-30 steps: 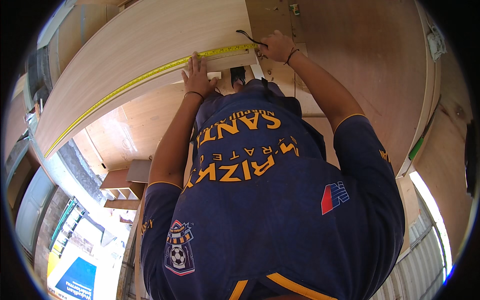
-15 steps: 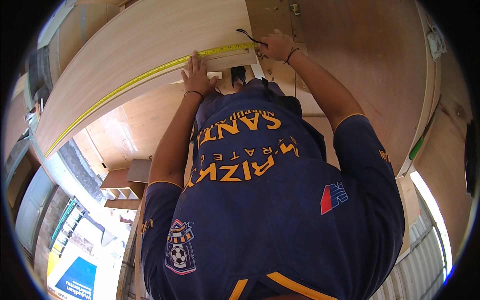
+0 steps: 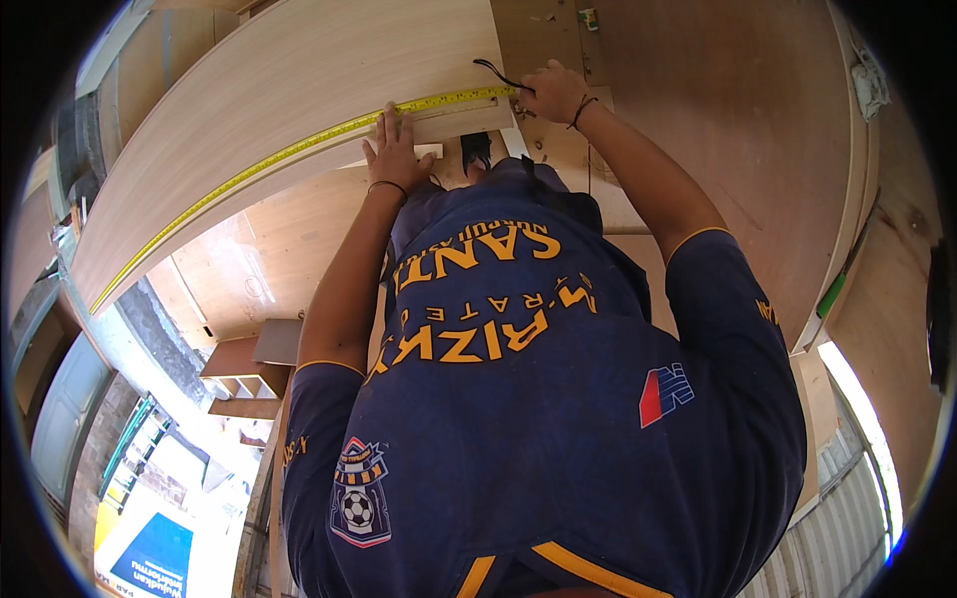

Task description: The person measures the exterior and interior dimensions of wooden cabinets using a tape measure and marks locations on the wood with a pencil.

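A yellow tape measure (image 3: pixel 269 162) is drawn out along a long pale wooden board (image 3: pixel 329 70), close to its near edge. Its blade runs from the board's far left end to my right hand. Past the board's right end, my right hand (image 3: pixel 551 94) is closed around the tape measure's case, which the fingers mostly hide; a black wrist strap loops out from it. My left hand (image 3: pixel 394 154) lies flat with fingers stretched, its fingertips touching the blade and the board's edge. A narrow pale strip of wood (image 3: pixel 431 150) shows beside the left wrist.
A large brown wood panel (image 3: pixel 718 130) stretches along the right. Lower left stands a small wooden cabinet (image 3: pixel 244 374) with compartments, near a blue and white banner (image 3: pixel 155 553). A crumpled pale plastic bag (image 3: pixel 870 90) is at the far right. Corrugated sheet (image 3: pixel 842 508) shows lower right.
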`<state>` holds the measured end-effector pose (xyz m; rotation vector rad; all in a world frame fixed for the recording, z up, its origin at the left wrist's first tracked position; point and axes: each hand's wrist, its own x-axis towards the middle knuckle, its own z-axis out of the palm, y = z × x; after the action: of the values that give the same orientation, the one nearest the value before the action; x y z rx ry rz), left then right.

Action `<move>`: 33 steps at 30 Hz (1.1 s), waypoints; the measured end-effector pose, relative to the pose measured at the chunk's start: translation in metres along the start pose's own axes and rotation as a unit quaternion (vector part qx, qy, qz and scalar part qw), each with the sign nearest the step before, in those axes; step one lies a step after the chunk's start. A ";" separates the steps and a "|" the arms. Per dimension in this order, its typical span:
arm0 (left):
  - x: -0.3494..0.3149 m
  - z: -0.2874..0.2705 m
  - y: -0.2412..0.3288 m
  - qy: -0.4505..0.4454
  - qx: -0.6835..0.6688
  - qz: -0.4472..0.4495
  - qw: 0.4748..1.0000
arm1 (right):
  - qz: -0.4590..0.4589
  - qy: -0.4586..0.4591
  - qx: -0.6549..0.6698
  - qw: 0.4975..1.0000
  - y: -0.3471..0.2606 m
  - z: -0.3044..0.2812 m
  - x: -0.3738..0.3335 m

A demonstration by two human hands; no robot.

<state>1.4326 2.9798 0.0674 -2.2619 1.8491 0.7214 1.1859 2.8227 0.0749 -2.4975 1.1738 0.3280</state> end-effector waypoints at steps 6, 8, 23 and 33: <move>-0.001 -0.001 0.001 -0.005 0.014 -0.001 1.000 | 0.000 -0.011 -0.005 1.000 0.000 0.001 0.001; 0.000 -0.001 0.001 -0.008 0.011 0.000 1.000 | -0.004 -0.003 -0.005 1.000 0.000 0.001 0.002; 0.000 0.001 0.000 -0.008 0.006 0.003 1.000 | 0.001 -0.016 0.006 1.000 0.000 -0.002 0.001; 0.001 0.002 0.001 -0.004 0.019 0.001 1.000 | -0.001 -0.016 0.005 1.000 0.000 -0.003 0.001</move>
<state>1.4317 2.9794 0.0654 -2.2311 1.8462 0.6880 1.1868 2.8208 0.0778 -2.4751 1.1567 0.3589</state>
